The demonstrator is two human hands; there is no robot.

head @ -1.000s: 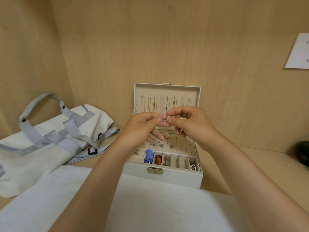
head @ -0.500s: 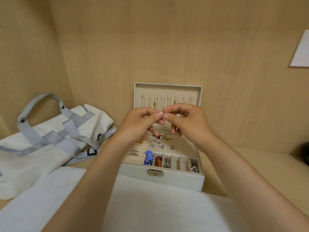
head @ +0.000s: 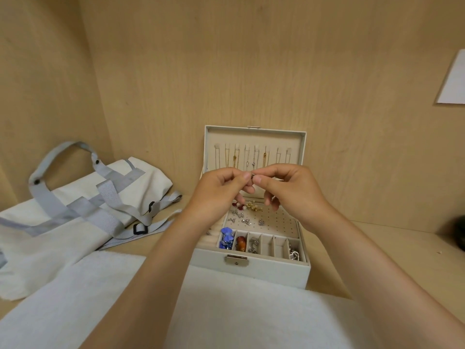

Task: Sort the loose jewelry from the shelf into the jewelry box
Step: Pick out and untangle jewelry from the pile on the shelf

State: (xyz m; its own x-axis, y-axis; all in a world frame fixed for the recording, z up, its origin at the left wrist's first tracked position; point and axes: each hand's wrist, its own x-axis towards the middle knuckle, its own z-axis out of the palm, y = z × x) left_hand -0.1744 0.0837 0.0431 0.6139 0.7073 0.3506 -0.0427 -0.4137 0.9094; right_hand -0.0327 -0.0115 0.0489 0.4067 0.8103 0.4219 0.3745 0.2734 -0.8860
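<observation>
A white jewelry box (head: pixel 264 272) stands open on the wooden shelf, its lid upright with several thin necklaces hanging inside. Small silver and gold earrings lie on its perforated pad (head: pixel 274 220). The front compartments hold a blue piece (head: pixel 226 238), an amber piece (head: pixel 241 243) and silver pieces. Above the box, my left hand (head: pixel 218 190) and my right hand (head: pixel 289 190) meet fingertip to fingertip. Together they pinch a tiny silver earring (head: pixel 252 176), which is mostly hidden by the fingers.
A white canvas bag (head: pixel 83 210) with grey straps lies at the left. A white cloth (head: pixel 239 316) covers the shelf in front of the box. A white paper (head: pixel 454 81) hangs on the back wall at the right, and a dark object (head: pixel 456 233) sits at the right edge.
Both hands have risen slightly above the box, still joined at the fingertips around the small silver piece. The view has shifted a little.
</observation>
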